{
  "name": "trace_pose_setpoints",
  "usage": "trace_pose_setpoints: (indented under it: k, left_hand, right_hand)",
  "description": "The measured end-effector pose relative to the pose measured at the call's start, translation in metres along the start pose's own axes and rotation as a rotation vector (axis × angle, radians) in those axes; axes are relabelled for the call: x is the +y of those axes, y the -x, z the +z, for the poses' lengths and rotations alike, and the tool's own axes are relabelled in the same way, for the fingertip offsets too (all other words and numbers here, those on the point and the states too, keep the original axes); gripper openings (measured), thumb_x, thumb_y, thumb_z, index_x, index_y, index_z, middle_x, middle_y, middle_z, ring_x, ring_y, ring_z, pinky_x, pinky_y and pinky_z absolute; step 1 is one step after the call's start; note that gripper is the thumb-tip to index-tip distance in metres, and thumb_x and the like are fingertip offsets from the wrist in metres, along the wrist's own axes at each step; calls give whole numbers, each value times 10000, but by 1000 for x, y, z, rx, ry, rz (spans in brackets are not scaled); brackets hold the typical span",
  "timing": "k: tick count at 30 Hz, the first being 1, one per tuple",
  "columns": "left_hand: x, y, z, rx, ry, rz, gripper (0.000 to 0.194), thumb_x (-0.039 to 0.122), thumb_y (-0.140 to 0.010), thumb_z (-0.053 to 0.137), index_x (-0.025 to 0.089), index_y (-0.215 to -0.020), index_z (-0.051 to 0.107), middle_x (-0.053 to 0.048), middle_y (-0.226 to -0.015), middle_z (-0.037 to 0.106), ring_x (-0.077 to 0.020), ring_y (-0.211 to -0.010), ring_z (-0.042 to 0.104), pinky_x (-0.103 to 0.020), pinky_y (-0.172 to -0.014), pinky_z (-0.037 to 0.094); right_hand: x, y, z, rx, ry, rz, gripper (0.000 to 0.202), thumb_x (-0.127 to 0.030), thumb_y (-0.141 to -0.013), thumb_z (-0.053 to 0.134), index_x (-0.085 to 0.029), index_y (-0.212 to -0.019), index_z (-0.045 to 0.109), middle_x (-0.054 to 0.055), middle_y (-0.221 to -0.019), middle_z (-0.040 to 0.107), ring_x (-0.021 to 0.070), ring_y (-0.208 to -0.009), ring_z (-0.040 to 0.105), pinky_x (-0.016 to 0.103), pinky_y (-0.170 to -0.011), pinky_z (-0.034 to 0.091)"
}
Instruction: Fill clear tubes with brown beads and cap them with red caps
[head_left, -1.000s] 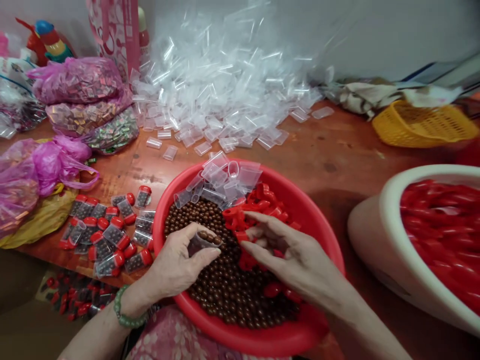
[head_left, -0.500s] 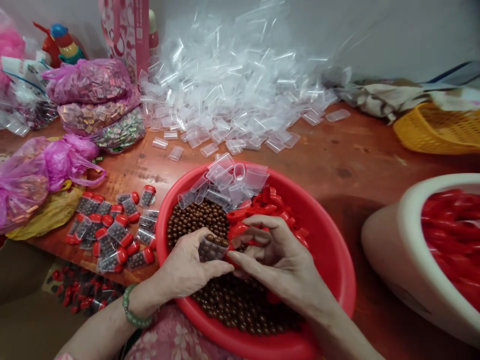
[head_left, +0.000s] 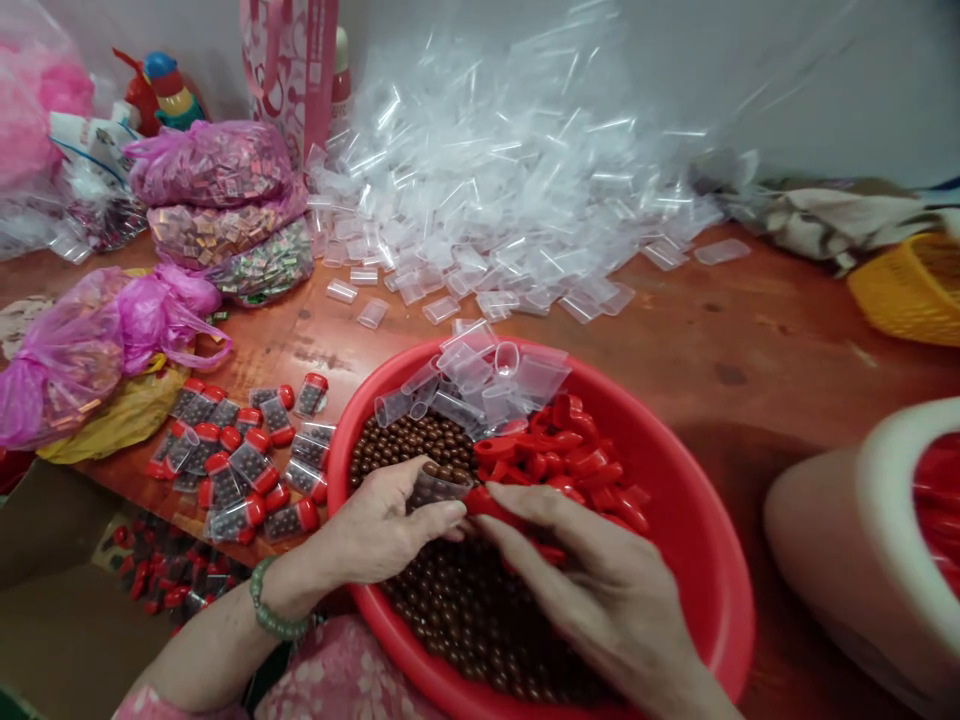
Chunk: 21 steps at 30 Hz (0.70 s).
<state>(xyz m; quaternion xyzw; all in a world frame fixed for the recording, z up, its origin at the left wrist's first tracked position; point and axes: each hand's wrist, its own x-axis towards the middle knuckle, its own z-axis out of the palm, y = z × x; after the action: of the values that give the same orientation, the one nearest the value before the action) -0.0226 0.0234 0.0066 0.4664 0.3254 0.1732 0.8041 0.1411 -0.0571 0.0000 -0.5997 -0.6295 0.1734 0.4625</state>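
My left hand (head_left: 386, 525) is closed around a clear plastic tube (head_left: 439, 487) with brown balls inside. Between the thumb and fingers of my right hand (head_left: 604, 565) is a red cap (head_left: 491, 503), held against or very near the right end of that tube. Both hands are over a red basin (head_left: 724, 640). Inside it lie loose brown balls (head_left: 472, 620), a heap of red caps (head_left: 577, 455) on the right, and several clear tubes (head_left: 480, 375) at the far rim. My right hand hides part of the balls.
Filled, capped tubes (head_left: 247, 465) lie left of the basin, with more in a cardboard box (head_left: 52, 590) below. Behind is a large pile of clear tubes (head_left: 495, 200). A pale bucket (head_left: 832, 510) of red caps stands right; pink bags (head_left: 217, 165) and a yellow basket (head_left: 907, 290) sit farther back.
My right hand's fingers, spread and curled beside the tube before, now pinch a red cap at its end. The whole view has shifted, so things appear farther right.
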Motion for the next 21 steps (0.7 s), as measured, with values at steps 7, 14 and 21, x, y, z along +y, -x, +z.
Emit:
trace_pose_setpoints:
  k: [7,14,21]
  left_hand:
    - [6,2,-1,-234,-49,-148,523,653,-742,624,145,-768,505,10,-653,552,-68,-540,521,-204,-540,437]
    - [4,3,-3,-234,-98,-131,487,633,-776,591,163,-825,471,15,-699,527,-68,-554,501,-210,-522,415]
    - [8,3,-11,-200,-198,-140,285,438,-869,543,159,-865,484,9,-712,531,-85,-594,513,-226,-567,430]
  right_hand:
    - [-3,-18,-17,61,-195,224,189,-207,-792,705,-284,-962,731,-7,-923,767,168,-835,728,271,-766,607]
    - [-11,-32,-8,-148,-130,5,214,-168,-849,636,-292,-1003,719,7,-886,760,180,-786,716,290,-674,606]
    - [-2,-23,-26,-211,-44,-22,264,-196,-850,648,-320,-1078,699,-7,-917,761,169,-787,722,259,-683,607]
